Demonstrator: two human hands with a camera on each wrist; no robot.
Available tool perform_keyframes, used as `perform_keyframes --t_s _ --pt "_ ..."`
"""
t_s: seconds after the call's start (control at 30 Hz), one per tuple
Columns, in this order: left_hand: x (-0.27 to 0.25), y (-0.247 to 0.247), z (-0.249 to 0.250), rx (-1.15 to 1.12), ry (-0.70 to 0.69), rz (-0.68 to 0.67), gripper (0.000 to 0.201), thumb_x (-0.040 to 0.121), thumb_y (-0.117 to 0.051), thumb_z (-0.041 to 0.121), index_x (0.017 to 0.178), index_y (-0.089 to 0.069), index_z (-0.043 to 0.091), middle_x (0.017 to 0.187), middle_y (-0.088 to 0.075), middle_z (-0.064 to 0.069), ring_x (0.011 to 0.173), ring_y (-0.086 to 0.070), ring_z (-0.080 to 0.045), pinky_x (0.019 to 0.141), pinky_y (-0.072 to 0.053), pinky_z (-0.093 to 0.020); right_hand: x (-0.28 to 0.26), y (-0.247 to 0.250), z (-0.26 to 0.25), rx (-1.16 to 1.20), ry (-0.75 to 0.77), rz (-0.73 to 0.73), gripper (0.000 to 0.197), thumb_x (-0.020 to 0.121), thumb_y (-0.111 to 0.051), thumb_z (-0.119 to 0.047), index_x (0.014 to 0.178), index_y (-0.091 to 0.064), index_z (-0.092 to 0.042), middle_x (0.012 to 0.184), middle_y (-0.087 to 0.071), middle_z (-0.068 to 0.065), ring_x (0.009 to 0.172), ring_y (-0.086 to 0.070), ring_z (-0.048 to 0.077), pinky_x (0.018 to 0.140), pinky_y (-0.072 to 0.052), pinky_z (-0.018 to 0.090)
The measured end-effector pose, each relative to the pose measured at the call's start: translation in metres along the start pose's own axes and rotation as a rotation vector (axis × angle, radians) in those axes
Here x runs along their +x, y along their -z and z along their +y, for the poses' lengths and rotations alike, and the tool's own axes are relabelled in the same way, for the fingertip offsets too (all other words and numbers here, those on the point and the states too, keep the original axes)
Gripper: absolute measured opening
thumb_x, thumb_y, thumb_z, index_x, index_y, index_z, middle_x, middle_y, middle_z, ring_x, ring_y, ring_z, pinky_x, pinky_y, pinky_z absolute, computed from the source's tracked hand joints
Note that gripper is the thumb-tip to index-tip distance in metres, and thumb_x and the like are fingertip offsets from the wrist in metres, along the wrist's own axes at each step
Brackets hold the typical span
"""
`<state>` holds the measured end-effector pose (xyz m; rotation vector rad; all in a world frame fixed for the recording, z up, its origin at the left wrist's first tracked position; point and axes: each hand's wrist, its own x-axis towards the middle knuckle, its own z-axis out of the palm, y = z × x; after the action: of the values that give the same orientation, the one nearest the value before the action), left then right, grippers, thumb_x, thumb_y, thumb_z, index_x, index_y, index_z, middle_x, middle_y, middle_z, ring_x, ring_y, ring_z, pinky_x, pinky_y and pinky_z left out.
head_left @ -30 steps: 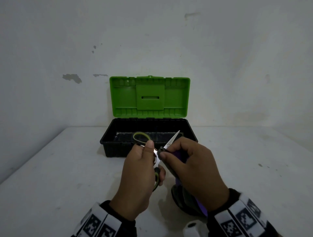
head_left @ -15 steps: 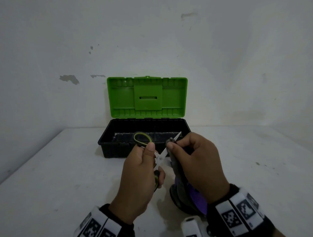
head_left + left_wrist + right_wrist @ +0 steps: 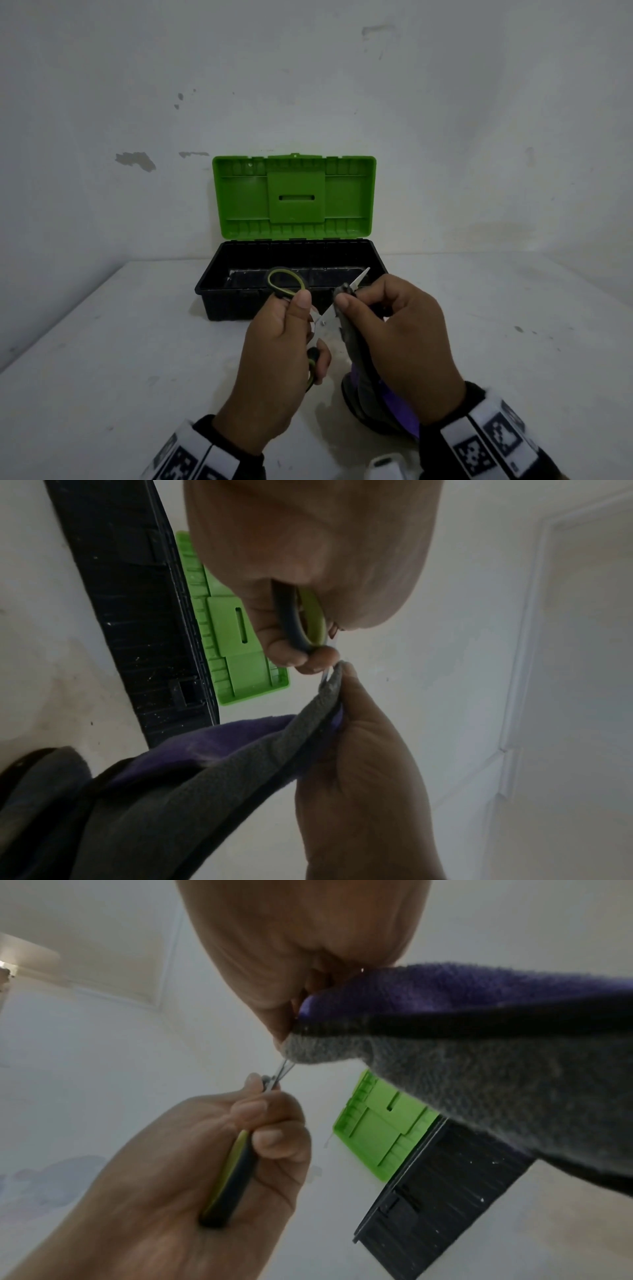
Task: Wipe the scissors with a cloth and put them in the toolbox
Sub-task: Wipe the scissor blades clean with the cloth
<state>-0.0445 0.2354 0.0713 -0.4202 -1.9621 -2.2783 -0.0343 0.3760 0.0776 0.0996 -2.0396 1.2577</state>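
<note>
My left hand (image 3: 284, 346) grips the scissors (image 3: 327, 317) by their black-and-green handles (image 3: 232, 1175), blades pointing up and right. The blade tip (image 3: 363, 275) shows past my right thumb. My right hand (image 3: 394, 339) pinches a grey and purple cloth (image 3: 363, 383) around the blade; in the left wrist view the cloth (image 3: 192, 780) hangs down from those fingers. Behind the hands the toolbox (image 3: 236, 294) stands open, its black tray showing nothing inside and its green lid (image 3: 294, 197) upright.
The toolbox sits on a white table (image 3: 102, 359) against a white wall (image 3: 308, 85). A small white object (image 3: 387, 467) pokes in at the bottom edge near my right wrist. Both wrists wear bands with black-and-white markers (image 3: 486, 442).
My right hand with the cloth has slid up along the blade toward its tip. The left hand has kept its hold on the handles.
</note>
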Motion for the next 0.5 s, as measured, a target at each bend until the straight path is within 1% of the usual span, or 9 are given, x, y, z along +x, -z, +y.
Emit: perform_keyframes --t_s 0.1,0.13,0.2,0.23,0.3,0.37,0.4,0.47,0.5 --pt "-0.001 0.000 -0.001 0.004 0.001 -0.009 0.039 0.096 -0.044 0.038 0.071 -0.040 0.009 0.056 -0.034 0.001 0.038 -0.040 -0.023 0.042 -0.040 -0.028 0.009 0.003 0.007 -0.016 -0.045 0.066 0.022 0.080 -0.080 -0.030 0.065 -0.067 -0.021 0.062 -0.067 -0.008 0.056 -0.061 0.009 0.052 -0.045 0.020" --pt "-0.001 0.000 -0.001 0.009 0.002 -0.006 0.039 0.096 -0.044 0.038 0.071 -0.041 0.009 0.056 -0.034 0.000 0.039 -0.040 -0.024 0.042 -0.040 -0.027 0.009 0.002 0.008 -0.007 -0.047 0.068 0.022 0.080 -0.080 -0.030 0.065 -0.067 -0.021 0.062 -0.067 -0.008 0.056 -0.062 0.009 0.053 -0.046 0.021" --pt "0.000 0.001 0.000 0.010 -0.003 0.003 0.039 0.098 -0.043 0.037 0.070 -0.042 0.010 0.057 -0.033 -0.003 0.040 -0.039 -0.024 0.040 -0.039 -0.026 0.004 -0.001 0.004 0.016 -0.031 0.029 0.021 0.080 -0.081 -0.029 0.066 -0.067 -0.021 0.061 -0.068 -0.006 0.057 -0.064 0.011 0.055 -0.052 0.028" --pt "0.001 0.002 0.001 0.010 -0.010 0.004 0.039 0.098 -0.043 0.036 0.070 -0.042 0.009 0.057 -0.032 -0.004 0.041 -0.039 -0.025 0.040 -0.039 -0.025 0.002 -0.002 0.002 0.017 -0.021 0.013 0.021 0.080 -0.081 -0.028 0.066 -0.067 -0.021 0.062 -0.068 -0.005 0.058 -0.065 0.012 0.055 -0.053 0.030" --pt "0.001 0.002 0.002 0.023 -0.015 -0.002 0.040 0.099 -0.043 0.035 0.073 -0.041 0.005 0.057 -0.033 -0.003 0.041 -0.039 -0.025 0.039 -0.039 -0.025 0.004 -0.001 0.004 0.014 -0.036 0.027 0.022 0.080 -0.081 -0.029 0.065 -0.067 -0.020 0.062 -0.067 -0.006 0.057 -0.063 0.010 0.054 -0.051 0.025" --pt "0.000 0.001 0.002 0.018 -0.007 -0.008 0.040 0.099 -0.043 0.034 0.073 -0.039 0.005 0.055 -0.033 0.000 0.038 -0.040 -0.024 0.040 -0.039 -0.025 0.011 0.002 0.008 0.003 -0.057 0.071 0.023 0.080 -0.081 -0.030 0.064 -0.067 -0.019 0.061 -0.067 -0.008 0.054 -0.060 0.007 0.052 -0.046 0.020" --pt "0.000 0.001 0.001 0.014 -0.001 -0.007 0.039 0.099 -0.043 0.034 0.072 -0.039 0.005 0.055 -0.033 0.000 0.037 -0.040 -0.023 0.040 -0.039 -0.026 0.012 0.002 0.009 0.005 -0.062 0.077 0.023 0.080 -0.081 -0.030 0.064 -0.067 -0.020 0.060 -0.067 -0.009 0.053 -0.060 0.006 0.052 -0.046 0.020" --pt "0.000 0.001 0.001 0.021 0.009 -0.002 0.039 0.099 -0.043 0.034 0.072 -0.039 0.006 0.055 -0.033 -0.002 0.036 -0.041 -0.022 0.039 -0.039 -0.025 0.008 0.000 0.007 0.037 -0.069 0.042 0.023 0.080 -0.081 -0.028 0.065 -0.066 -0.020 0.060 -0.068 -0.005 0.055 -0.064 0.010 0.054 -0.051 0.027" --pt "0.000 0.002 0.001 0.028 0.006 -0.001 0.039 0.099 -0.042 0.034 0.073 -0.039 0.006 0.055 -0.034 -0.002 0.037 -0.041 -0.022 0.039 -0.039 -0.025 0.005 -0.001 0.005 0.037 -0.064 0.021 0.022 0.081 -0.081 -0.028 0.065 -0.066 -0.020 0.060 -0.068 -0.004 0.056 -0.065 0.013 0.054 -0.053 0.029"
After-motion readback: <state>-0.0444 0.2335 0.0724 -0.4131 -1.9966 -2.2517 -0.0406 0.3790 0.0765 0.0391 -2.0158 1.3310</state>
